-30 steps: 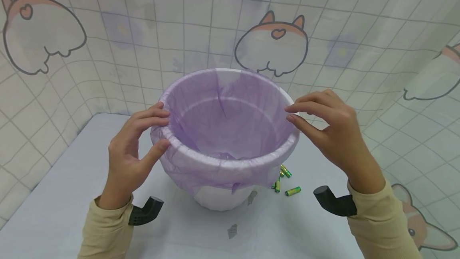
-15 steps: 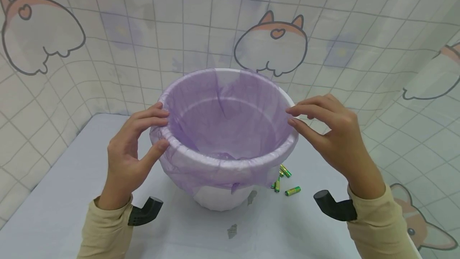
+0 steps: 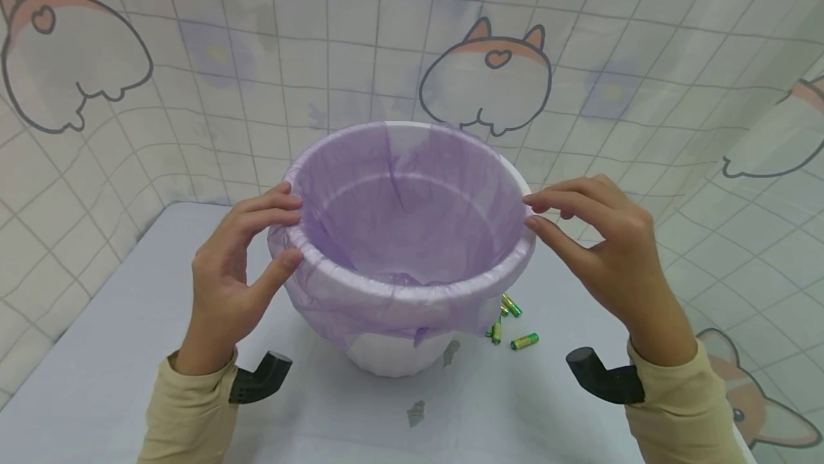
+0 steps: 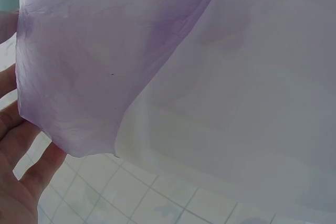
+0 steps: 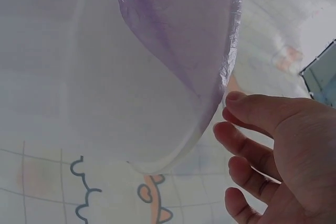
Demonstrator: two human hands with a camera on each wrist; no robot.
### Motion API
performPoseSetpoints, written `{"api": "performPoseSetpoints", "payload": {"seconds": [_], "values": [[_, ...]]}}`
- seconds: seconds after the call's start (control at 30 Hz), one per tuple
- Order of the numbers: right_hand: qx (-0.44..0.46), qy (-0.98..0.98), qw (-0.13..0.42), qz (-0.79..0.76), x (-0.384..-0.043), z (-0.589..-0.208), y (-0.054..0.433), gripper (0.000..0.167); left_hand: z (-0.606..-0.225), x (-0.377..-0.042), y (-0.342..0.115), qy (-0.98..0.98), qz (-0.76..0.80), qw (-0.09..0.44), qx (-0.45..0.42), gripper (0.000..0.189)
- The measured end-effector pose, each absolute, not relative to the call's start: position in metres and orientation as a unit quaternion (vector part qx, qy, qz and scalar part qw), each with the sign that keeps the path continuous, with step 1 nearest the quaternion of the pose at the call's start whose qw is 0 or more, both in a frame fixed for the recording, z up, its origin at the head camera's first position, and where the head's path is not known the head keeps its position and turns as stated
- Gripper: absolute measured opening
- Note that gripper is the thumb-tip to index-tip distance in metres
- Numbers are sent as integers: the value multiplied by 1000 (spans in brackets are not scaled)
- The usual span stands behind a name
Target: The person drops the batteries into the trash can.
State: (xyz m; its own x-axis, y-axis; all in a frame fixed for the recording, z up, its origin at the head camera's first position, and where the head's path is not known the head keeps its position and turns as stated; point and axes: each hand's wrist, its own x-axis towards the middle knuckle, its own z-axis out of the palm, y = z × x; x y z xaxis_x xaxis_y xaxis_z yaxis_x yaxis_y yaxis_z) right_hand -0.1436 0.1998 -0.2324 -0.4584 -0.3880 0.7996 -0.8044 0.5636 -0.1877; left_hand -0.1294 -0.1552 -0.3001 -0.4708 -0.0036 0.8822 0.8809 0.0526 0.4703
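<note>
A white bin point(image 3: 380, 357) stands on the table, lined with a thin translucent purple bin bag point(image 3: 418, 235) that is folded over the rim. At the bin's left side, my left hand point(image 3: 234, 271) rests its fingertips and thumb on the covered rim, spread wide apart. In the left wrist view its fingers point(image 4: 44, 169) lie along the edge of the bag's overhang. My right hand point(image 3: 601, 242) is at the right rim, with thumb and index fingertips slightly apart. In the right wrist view its thumb point(image 5: 252, 106) reaches the rim's edge, and the other fingers are loosely bent.
Several green batteries point(image 3: 524, 341) lie on the light table point(image 3: 129, 349), right of the bin's base and partly hidden by it. Behind and beside stands a grid-patterned curtain point(image 3: 360, 35) with corgi drawings. Two grey patches point(image 3: 415, 414) mark the table in front.
My right hand has drawn back a little to the right and down along the rim. The left hand, the bin and the bag look nearly unmoved.
</note>
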Motion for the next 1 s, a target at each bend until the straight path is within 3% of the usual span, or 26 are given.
{"api": "performPoseSetpoints", "payload": {"seconds": [0.6, 1.0], "values": [[358, -804, 369, 299, -142, -239, 207, 17, -301, -132, -156, -620, -589, 377, -356, 33], [348, -805, 376, 300, -141, -247, 213, 32, -302, -130, -156, -624, -589, 374, -351, 32]]}}
